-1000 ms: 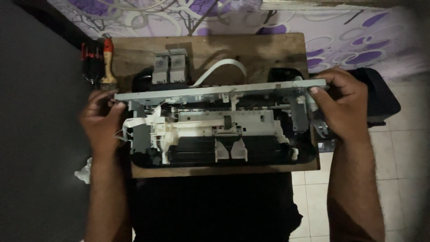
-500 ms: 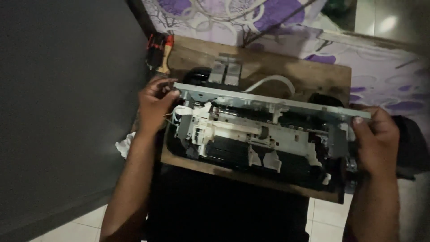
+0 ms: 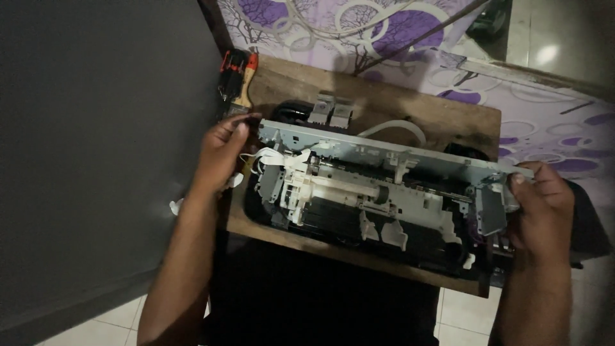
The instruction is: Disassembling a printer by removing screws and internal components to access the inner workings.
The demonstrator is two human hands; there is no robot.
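Grey metal printer frame (image 3: 384,173) spans between left hand (image 3: 221,154) and right hand (image 3: 541,208).

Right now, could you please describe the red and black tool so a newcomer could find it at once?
Start at the wooden board under the opened printer. At its far left corner, just beyond the left hand, lies the red and black tool, the only bright red thing there.

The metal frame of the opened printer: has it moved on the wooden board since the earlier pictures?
Cannot tell: the camera swung. The metal frame keeps its place against the wooden board, both hands at its ends.
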